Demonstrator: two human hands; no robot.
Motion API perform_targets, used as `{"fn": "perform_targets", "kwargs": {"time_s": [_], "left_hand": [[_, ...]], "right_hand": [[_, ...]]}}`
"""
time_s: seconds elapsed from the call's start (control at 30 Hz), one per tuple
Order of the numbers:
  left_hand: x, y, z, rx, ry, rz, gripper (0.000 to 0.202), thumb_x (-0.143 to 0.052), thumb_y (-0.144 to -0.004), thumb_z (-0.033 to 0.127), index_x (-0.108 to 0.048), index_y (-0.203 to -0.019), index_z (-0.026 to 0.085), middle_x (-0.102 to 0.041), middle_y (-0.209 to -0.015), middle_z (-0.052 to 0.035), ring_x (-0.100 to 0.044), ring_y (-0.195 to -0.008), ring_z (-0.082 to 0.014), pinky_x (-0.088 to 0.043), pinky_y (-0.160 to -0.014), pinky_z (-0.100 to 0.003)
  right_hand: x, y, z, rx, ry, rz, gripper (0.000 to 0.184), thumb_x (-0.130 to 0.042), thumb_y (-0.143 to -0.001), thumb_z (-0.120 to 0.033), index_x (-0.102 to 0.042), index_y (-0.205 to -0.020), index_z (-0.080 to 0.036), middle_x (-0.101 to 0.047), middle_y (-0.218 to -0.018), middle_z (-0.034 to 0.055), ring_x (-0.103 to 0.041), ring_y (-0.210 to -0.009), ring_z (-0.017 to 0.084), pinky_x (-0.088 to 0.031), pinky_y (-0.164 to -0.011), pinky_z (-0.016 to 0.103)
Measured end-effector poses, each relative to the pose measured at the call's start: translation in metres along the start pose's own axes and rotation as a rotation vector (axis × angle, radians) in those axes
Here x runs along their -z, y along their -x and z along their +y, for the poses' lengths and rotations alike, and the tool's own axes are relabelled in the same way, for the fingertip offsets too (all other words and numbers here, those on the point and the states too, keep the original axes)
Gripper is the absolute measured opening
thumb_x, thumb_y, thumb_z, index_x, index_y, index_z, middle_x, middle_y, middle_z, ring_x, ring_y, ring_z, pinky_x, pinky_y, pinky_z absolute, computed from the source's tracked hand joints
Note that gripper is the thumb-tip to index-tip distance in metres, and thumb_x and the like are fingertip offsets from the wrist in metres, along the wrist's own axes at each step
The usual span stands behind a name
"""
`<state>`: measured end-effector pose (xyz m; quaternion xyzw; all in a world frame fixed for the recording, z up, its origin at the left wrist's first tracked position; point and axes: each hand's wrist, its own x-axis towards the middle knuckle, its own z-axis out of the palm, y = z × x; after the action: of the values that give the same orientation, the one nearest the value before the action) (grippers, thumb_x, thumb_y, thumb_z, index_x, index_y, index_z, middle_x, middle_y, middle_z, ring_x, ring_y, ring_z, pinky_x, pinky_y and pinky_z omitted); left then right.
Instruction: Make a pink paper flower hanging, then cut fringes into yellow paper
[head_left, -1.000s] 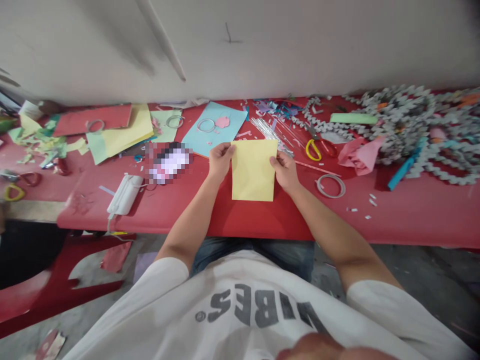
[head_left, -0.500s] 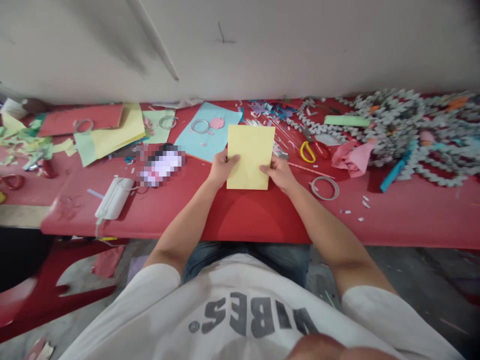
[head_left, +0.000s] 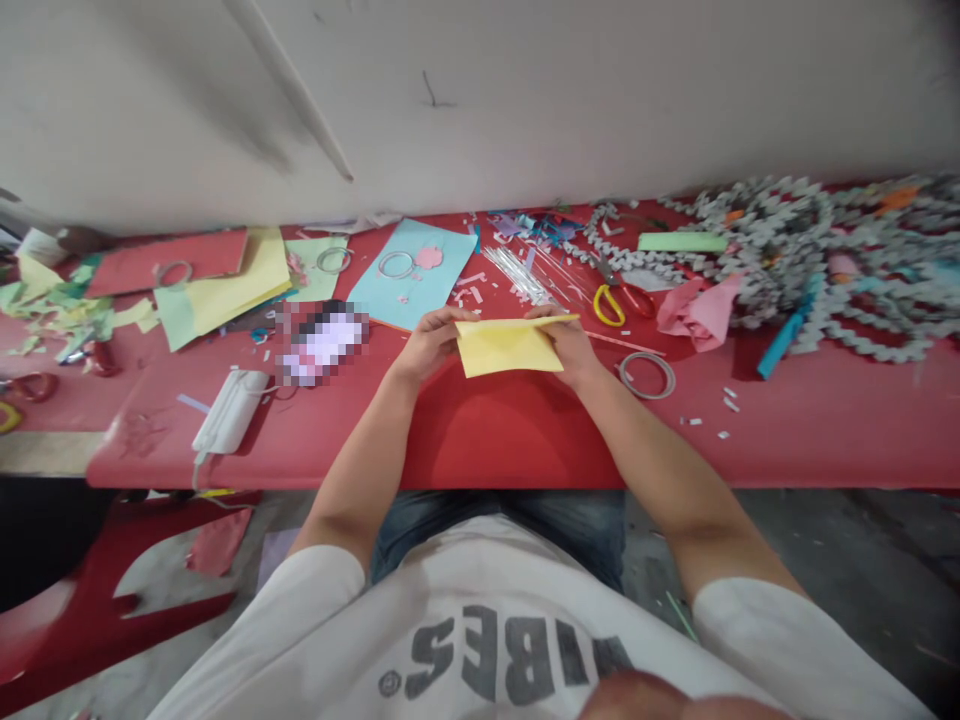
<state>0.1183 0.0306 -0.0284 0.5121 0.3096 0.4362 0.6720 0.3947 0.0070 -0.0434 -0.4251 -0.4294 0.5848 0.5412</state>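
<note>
A yellow paper sheet (head_left: 508, 348) is folded roughly in half, its upper layer slightly offset, and sits just above the red table. My left hand (head_left: 431, 343) grips its left end, and my right hand (head_left: 566, 345) holds the right end with fingers along the fold's upper edge. Thin clear strips (head_left: 517, 275) lie beyond the paper, and a ring of grey strip (head_left: 645, 375) lies right of my right hand.
The red table (head_left: 510, 440) holds a pale blue sheet (head_left: 397, 290), yellow-handled scissors (head_left: 609, 305), pink crumpled paper (head_left: 701, 315), a heap of grey zigzag paper (head_left: 787, 240), a white corded object (head_left: 231, 410) and a pixelated item (head_left: 322, 342). A pale wall rises behind.
The yellow sheet, flat and single-layered before, is now folded over into a shorter, wider shape. Both hands have shifted onto its ends and lifted it slightly.
</note>
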Motion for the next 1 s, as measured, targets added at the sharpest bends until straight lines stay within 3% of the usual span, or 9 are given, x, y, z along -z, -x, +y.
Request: {"fn": "perform_targets", "kwargs": {"time_s": [0.13,0.3,0.4,0.5,0.6,0.7,0.83,0.93,1.0], "left_hand": [[0.009,0.003,0.006,0.070,0.030,-0.108,0.030,-0.086,-0.079,0.044,-0.087,-0.100,0.022,-0.081,-0.080,-0.0064,-0.079,-0.066,-0.0245,-0.067,-0.063,-0.039],[0.010,0.007,0.016,0.220,-0.039,-0.299,0.060,-0.081,-0.083,0.075,-0.086,-0.106,0.020,-0.082,-0.084,-0.0125,-0.084,-0.077,-0.0296,-0.069,-0.067,-0.038],[-0.005,0.010,0.016,0.314,-0.135,-0.392,0.056,-0.099,-0.078,0.058,-0.084,-0.116,0.020,-0.086,-0.101,-0.0137,-0.086,-0.092,-0.0298,-0.071,-0.079,-0.035],[-0.020,0.012,0.011,0.359,-0.218,-0.449,0.059,-0.107,-0.072,0.043,-0.084,-0.120,0.018,-0.087,-0.110,-0.0139,-0.086,-0.095,-0.0293,-0.069,-0.077,-0.032],[-0.027,0.010,0.004,0.267,-0.210,-0.333,0.057,-0.102,-0.081,0.045,-0.081,-0.126,0.017,-0.086,-0.120,-0.0148,-0.085,-0.099,-0.0266,-0.068,-0.080,-0.029],[-0.027,0.005,-0.001,0.123,-0.180,-0.118,0.057,-0.099,-0.085,0.050,-0.079,-0.126,0.016,-0.086,-0.124,-0.0168,-0.085,-0.102,-0.0281,-0.068,-0.083,-0.032],[-0.027,0.002,-0.006,0.047,-0.195,-0.008,0.059,-0.097,-0.086,0.055,-0.078,-0.126,0.016,-0.085,-0.127,-0.0182,-0.085,-0.106,-0.0323,-0.070,-0.088,-0.039],[-0.032,0.002,-0.010,0.046,-0.265,-0.085,0.062,-0.093,-0.089,0.059,-0.076,-0.131,0.016,-0.083,-0.132,-0.0187,-0.084,-0.111,-0.0331,-0.069,-0.091,-0.041],[-0.037,0.004,-0.013,-0.025,-0.306,-0.061,0.064,-0.091,-0.091,0.060,-0.071,-0.135,0.018,-0.081,-0.136,-0.0180,-0.082,-0.115,-0.0320,-0.068,-0.094,-0.041]], "right_hand": [[0.006,0.004,-0.013,-0.060,-0.053,-0.054,0.026,-0.084,-0.074,-0.046,-0.072,-0.088,-0.027,-0.078,-0.081,0.0006,-0.071,-0.069,0.020,-0.057,-0.063,0.033],[0.009,0.008,-0.021,-0.103,0.014,-0.127,0.014,-0.082,-0.075,-0.034,-0.075,-0.084,-0.026,-0.079,-0.079,-0.0002,-0.070,-0.065,0.018,-0.052,-0.058,0.029],[0.005,0.012,-0.024,-0.117,0.071,-0.200,0.010,-0.081,-0.077,-0.032,-0.078,-0.082,-0.024,-0.077,-0.075,-0.0001,-0.067,-0.062,0.017,-0.049,-0.055,0.027],[0.002,0.015,-0.025,-0.069,0.109,-0.243,0.024,-0.086,-0.083,-0.041,-0.083,-0.101,-0.026,-0.079,-0.084,-0.0003,-0.066,-0.066,0.015,-0.050,-0.058,0.027],[0.002,0.013,-0.023,0.092,0.043,-0.164,0.050,-0.079,-0.095,-0.068,-0.078,-0.127,-0.031,-0.080,-0.102,0.0007,-0.069,-0.076,0.016,-0.055,-0.064,0.028],[0.003,0.007,-0.019,0.144,-0.045,-0.073,0.066,-0.072,-0.092,-0.085,-0.072,-0.132,-0.032,-0.079,-0.099,0.0014,-0.071,-0.075,0.018,-0.057,-0.062,0.030],[-0.002,0.008,-0.016,0.229,0.084,0.096,0.061,-0.092,-0.082,-0.075,-0.074,-0.119,-0.030,-0.077,-0.089,0.0007,-0.070,-0.070,0.018,-0.059,-0.063,0.032],[-0.008,0.015,-0.016,0.359,0.210,0.214,0.046,-0.087,-0.090,-0.071,-0.077,-0.098,-0.027,-0.072,-0.078,-0.0002,-0.063,-0.065,0.015,-0.054,-0.059,0.030],[-0.011,0.021,-0.016,0.419,0.280,0.248,0.042,-0.083,-0.095,-0.067,-0.077,-0.091,-0.026,-0.068,-0.073,-0.0010,-0.058,-0.062,0.014,-0.050,-0.058,0.030]]}}
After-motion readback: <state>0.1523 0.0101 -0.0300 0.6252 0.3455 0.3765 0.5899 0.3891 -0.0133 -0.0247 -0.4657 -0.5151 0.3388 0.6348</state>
